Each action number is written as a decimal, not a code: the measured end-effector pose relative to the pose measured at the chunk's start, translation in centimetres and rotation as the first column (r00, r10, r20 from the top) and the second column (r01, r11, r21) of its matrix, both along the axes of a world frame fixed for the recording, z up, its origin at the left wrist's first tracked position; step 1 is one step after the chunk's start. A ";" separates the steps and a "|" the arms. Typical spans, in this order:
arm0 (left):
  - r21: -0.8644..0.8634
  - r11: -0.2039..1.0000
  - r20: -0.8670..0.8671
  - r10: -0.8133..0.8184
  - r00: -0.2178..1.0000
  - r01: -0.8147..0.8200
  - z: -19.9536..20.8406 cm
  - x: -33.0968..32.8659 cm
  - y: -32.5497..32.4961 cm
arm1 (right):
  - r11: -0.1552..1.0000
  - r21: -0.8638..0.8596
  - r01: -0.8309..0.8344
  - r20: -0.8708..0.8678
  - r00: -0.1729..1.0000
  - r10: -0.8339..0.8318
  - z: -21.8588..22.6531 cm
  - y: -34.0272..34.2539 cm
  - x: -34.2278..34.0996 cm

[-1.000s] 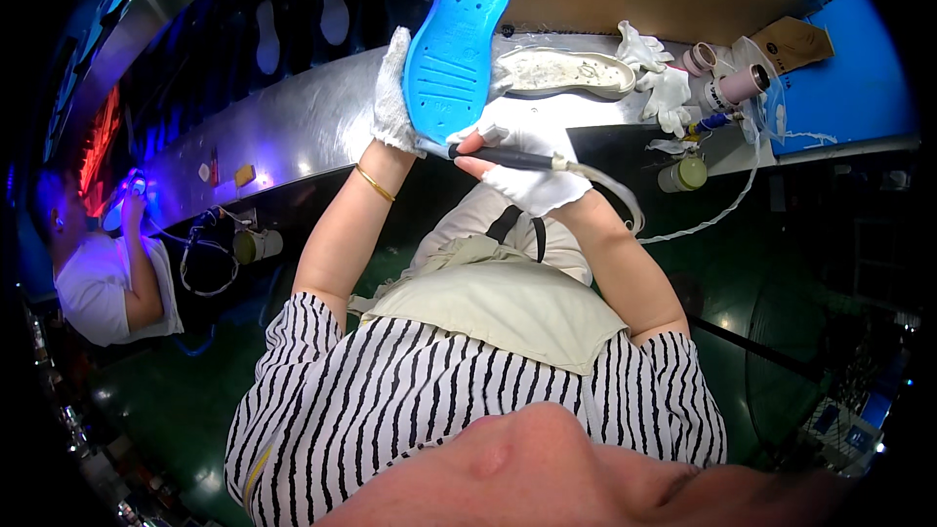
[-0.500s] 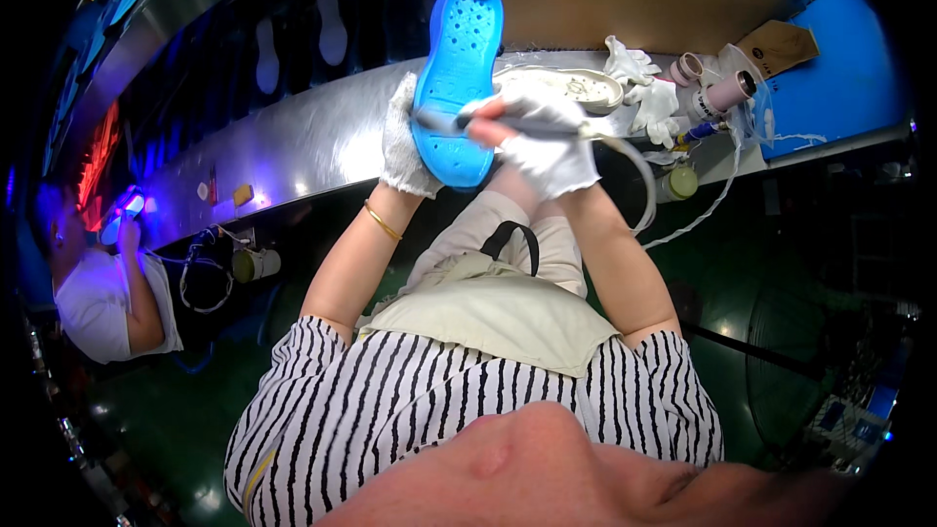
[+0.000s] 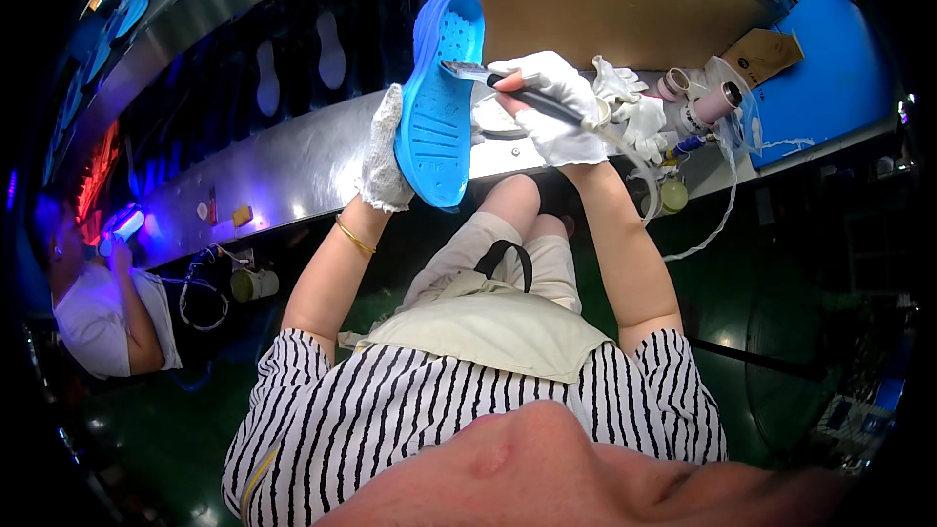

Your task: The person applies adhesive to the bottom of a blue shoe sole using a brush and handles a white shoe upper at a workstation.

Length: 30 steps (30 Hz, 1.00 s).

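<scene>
A blue shoe sole (image 3: 436, 132) with small holes at its far end and grooves toward its near end is held up, tilted, over the metal bench edge. My gloved left hand (image 3: 384, 156) grips it along the left side; most of the fingers are hidden behind it. In my right hand (image 3: 561, 107), in a white glove with bare fingertips showing, is a dark-handled brush (image 3: 537, 98) with a pale tube running from its rear end. The bristles touch the inner face of the sole near the holes. A white sole (image 3: 496, 117) lies on the bench behind my right hand.
Crumpled white gloves (image 3: 639, 117), a pink bottle (image 3: 717, 101) and a plastic bag lie right on the bench (image 3: 322, 161). Behind stands a large cardboard sheet (image 3: 605, 5). Dark shoe-sole shapes sit on the line beyond. At far left another person (image 3: 112, 307) holds a glowing item.
The brush has moved from the near half of the sole up toward its holed far end. My left hand has shifted slightly left and turned the sole a little.
</scene>
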<state>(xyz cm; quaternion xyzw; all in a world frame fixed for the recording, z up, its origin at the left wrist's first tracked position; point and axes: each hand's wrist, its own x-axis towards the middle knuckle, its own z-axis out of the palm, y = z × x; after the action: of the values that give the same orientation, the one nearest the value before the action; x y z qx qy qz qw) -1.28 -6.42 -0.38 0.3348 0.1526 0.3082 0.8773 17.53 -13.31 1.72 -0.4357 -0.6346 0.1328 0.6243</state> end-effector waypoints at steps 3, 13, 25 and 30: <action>0.141 0.989 -0.034 0.044 0.998 -0.039 1.7 0.6 1.7 | 0.995 0.099 0.021 0.292 0.955 -0.049 2.8 -1.1 -0.5; 0.776 0.593 0.125 0.191 0.974 -0.216 16.7 4.4 19.9 | 0.993 0.050 0.107 0.006 0.994 -0.107 4.5 -4.4 -1.1; 0.778 0.207 -0.361 0.920 0.152 0.594 23.0 -1.9 28.0 | 0.995 -0.095 0.012 -0.250 0.968 -0.036 1.1 -4.1 -0.7; 0.630 -0.438 0.243 0.896 0.373 0.641 19.3 -5.1 22.6 | 0.977 -0.208 0.044 -0.186 0.979 -0.083 -1.0 -3.4 -0.7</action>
<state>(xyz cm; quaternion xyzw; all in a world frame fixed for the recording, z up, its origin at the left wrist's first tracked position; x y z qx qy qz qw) -6.38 16.17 18.88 0.8794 0.3060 0.2801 -0.2338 16.81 -16.66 0.72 -0.5023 -0.5397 0.2185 0.6392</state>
